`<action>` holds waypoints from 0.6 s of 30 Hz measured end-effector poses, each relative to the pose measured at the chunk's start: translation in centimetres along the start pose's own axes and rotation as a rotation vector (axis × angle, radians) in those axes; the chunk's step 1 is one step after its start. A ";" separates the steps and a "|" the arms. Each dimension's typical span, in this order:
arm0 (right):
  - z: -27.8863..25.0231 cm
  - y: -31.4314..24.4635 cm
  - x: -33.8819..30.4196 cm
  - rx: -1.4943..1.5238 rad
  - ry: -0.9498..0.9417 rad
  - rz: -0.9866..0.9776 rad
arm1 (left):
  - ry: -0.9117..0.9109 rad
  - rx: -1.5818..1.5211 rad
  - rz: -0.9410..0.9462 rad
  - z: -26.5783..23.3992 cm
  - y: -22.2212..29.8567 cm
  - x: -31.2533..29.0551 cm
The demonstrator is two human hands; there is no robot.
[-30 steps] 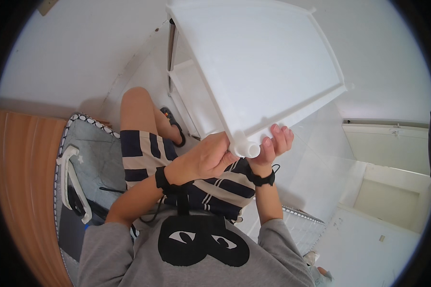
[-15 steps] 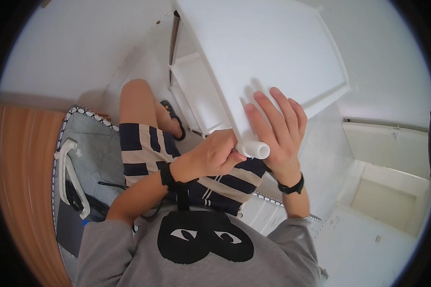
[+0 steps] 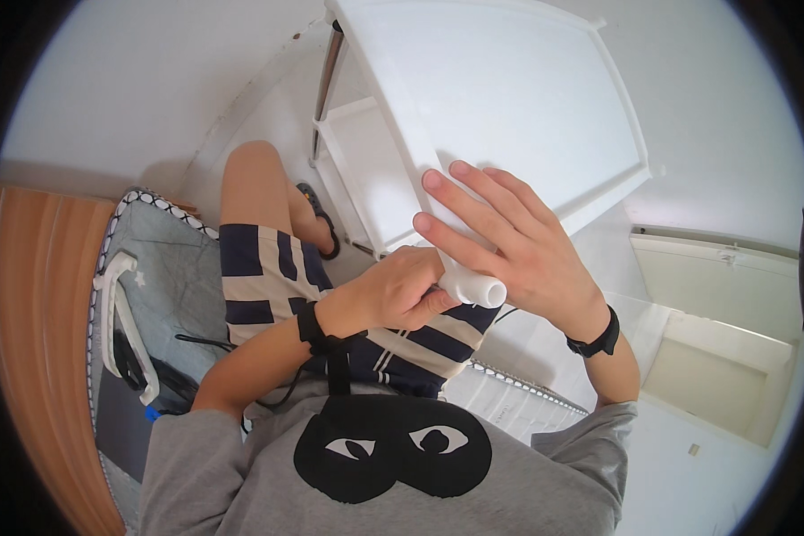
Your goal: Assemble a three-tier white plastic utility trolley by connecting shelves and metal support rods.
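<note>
A white plastic shelf rack [image 3: 509, 98] with tray-like tiers stands in front of me, its top tier tilted in view. A short hollow white tube end [image 3: 482, 290] juts from the near corner of that tier. My left hand [image 3: 397, 290] is closed around the corner just left of the tube, its thumb along the underside; its fingertips are hidden. My right hand [image 3: 518, 241] lies across the same corner with fingers stretched out and apart, over the tier's rim. Its thumb is out of sight.
A lower white tier [image 3: 366, 161] and a metal post [image 3: 330, 67] show at the rack's left. On a grey padded surface [image 3: 179, 259] to my left lies a white curved handle-like part [image 3: 134, 330], near black cables. Wood panelling [image 3: 40, 357] borders it. A white cabinet [image 3: 715, 375] stands right.
My right hand has turned, its fingers now pointing up and left across the rim instead of upward, and its wrist has swung right. My left hand keeps its grip.
</note>
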State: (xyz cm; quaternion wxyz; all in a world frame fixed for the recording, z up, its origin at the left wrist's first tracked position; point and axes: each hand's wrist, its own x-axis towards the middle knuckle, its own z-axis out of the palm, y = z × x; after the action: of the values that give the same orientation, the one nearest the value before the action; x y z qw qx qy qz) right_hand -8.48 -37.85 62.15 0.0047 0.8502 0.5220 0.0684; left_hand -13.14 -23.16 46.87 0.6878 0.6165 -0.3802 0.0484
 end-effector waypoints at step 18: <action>0.1 -0.4 0.0 0.095 -0.016 0.021 | 0.190 0.087 0.189 1.6 -1.2 0.3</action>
State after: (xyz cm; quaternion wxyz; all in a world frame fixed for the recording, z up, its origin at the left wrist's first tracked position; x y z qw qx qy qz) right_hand -8.84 -37.69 62.06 -0.0319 0.8555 0.5155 0.0367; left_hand -13.01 -24.99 45.95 0.6857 0.5998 -0.3673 0.1877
